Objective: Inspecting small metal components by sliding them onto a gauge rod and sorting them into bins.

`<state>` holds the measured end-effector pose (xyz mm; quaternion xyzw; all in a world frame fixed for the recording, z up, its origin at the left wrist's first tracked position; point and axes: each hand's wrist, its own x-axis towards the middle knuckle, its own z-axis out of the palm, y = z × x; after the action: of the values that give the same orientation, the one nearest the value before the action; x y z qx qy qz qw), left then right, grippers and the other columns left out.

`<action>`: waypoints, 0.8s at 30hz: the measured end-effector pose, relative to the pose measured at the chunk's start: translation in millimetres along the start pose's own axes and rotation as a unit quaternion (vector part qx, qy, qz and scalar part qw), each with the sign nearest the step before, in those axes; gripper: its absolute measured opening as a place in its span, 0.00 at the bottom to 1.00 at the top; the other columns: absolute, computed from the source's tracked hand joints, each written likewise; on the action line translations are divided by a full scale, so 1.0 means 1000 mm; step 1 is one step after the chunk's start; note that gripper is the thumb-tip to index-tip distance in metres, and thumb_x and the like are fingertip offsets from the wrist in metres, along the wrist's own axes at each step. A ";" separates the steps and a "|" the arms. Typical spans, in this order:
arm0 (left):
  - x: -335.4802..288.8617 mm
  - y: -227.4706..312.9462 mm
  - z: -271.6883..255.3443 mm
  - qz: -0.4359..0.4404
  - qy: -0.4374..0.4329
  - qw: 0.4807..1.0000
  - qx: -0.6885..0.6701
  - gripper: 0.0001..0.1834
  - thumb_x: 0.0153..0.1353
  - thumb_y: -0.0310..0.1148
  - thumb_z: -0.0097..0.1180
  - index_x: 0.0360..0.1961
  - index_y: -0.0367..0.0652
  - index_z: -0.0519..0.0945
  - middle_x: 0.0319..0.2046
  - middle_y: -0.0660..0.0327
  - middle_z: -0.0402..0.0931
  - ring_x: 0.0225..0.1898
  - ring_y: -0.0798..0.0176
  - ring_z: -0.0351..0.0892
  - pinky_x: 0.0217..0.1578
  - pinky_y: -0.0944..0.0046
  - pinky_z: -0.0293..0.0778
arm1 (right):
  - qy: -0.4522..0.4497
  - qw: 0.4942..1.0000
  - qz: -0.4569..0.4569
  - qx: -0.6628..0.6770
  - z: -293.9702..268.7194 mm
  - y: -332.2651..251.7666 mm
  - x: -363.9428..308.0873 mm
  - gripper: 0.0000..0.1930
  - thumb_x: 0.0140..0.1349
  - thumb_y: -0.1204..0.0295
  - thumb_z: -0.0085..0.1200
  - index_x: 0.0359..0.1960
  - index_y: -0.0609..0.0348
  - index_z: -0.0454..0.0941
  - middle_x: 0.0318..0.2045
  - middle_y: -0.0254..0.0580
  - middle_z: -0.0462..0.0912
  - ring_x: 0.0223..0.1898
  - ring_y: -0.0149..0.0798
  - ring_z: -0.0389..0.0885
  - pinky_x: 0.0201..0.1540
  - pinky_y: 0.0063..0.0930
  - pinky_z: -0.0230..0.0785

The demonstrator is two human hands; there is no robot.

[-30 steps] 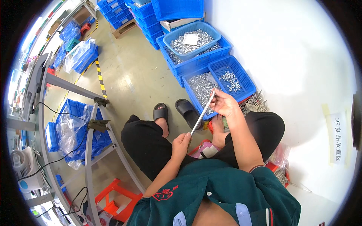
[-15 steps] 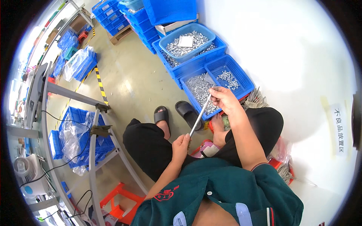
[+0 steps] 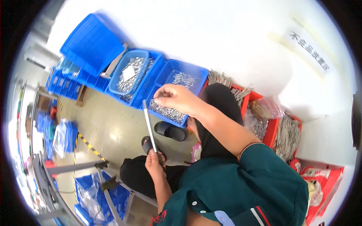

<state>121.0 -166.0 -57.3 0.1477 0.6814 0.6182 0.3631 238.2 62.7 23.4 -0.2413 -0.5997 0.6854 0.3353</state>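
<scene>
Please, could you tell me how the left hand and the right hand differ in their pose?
The left hand grips a slim silver rod near its lower end; the right hand, apart from the rod, is bent into a pinch, contents unclear.
The left hand is low in view, with black trousers behind it; the right hand is higher, in front of small metal parts.
Both are bare.

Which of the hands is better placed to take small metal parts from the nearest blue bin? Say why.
Right, probably: the right hand is over the small metal parts, apart from the metal rod that the left hand grips farther off.
</scene>
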 end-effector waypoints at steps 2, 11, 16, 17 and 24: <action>0.007 0.009 -0.003 0.019 -0.014 1.000 -0.005 0.17 0.64 0.42 0.45 0.25 0.40 0.72 0.12 0.64 0.67 0.08 0.73 0.61 0.08 0.74 0.55 | 0.064 0.997 -0.049 0.016 -0.023 -0.035 -0.018 0.10 0.57 0.68 0.55 0.33 0.63 0.77 0.26 0.33 0.77 0.29 0.24 0.72 0.33 0.19 0.66; 0.026 0.025 -0.010 0.035 -0.035 0.998 0.029 0.17 0.64 0.43 0.46 0.25 0.40 0.71 0.12 0.64 0.66 0.09 0.73 0.60 0.08 0.74 0.54 | 0.258 0.951 0.110 0.134 -0.198 0.010 -0.109 0.20 0.62 0.56 0.46 0.39 0.65 0.73 0.33 0.42 0.77 0.35 0.36 0.76 0.41 0.30 0.71; 0.036 0.031 -0.012 0.024 -0.051 0.996 0.075 0.18 0.64 0.44 0.45 0.25 0.41 0.71 0.12 0.65 0.65 0.09 0.74 0.59 0.08 0.75 0.53 | 0.342 0.913 0.192 0.115 -0.275 0.073 -0.188 0.27 0.59 0.47 0.46 0.40 0.63 0.73 0.36 0.46 0.77 0.38 0.39 0.77 0.46 0.33 0.68; 0.039 0.032 -0.012 0.021 -0.055 0.995 0.080 0.18 0.64 0.43 0.45 0.25 0.40 0.71 0.12 0.65 0.64 0.09 0.75 0.58 0.08 0.76 0.53 | 0.380 0.888 0.251 0.062 -0.278 0.075 -0.195 0.28 0.59 0.47 0.46 0.41 0.64 0.73 0.37 0.46 0.77 0.38 0.39 0.77 0.46 0.32 0.67; 0.063 0.046 0.001 -0.036 -0.049 0.989 0.133 0.16 0.63 0.43 0.45 0.26 0.40 0.72 0.13 0.66 0.64 0.09 0.73 0.57 0.09 0.73 0.52 | 0.471 0.845 0.219 -0.126 -0.301 0.139 -0.187 0.20 0.56 0.59 0.52 0.41 0.65 0.74 0.33 0.42 0.79 0.33 0.33 0.77 0.34 0.24 0.70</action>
<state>67.0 -115.6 -33.0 0.2002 0.7437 0.5006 0.3953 558.4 113.7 -176.7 -0.7003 -0.3823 0.4633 0.3858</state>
